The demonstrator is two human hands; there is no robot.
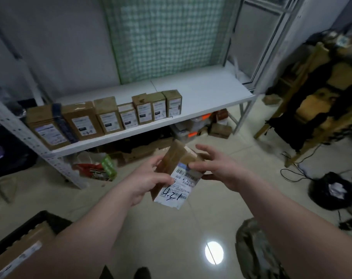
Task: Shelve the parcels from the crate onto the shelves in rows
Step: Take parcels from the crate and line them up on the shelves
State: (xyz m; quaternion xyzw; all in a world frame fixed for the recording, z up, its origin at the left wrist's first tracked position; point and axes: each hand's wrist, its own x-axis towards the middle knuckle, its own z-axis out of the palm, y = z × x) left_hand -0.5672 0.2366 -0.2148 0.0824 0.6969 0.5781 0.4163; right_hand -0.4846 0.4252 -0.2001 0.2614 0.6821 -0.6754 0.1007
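I hold a small brown cardboard parcel (176,164) in mid-air in front of the shelf, its white shipping label with handwritten numbers facing me. My left hand (149,178) grips its left side and lower edge. My right hand (217,168) touches its right side with thumb and fingertips, the other fingers spread. On the white shelf (207,97) stands a row of several labelled brown parcels (108,115), upright and side by side, filling its left half. The black crate (33,224) sits at the bottom left with a large parcel (24,246) inside.
Under the shelf lie cardboard boxes, clear plastic bins (188,127) and red-green packaging (96,168). A perforated metal shelf post (30,141) slants at left. A wooden rack with dark clothing (322,101) stands at right, cables and a black bag (330,190) on the tiled floor.
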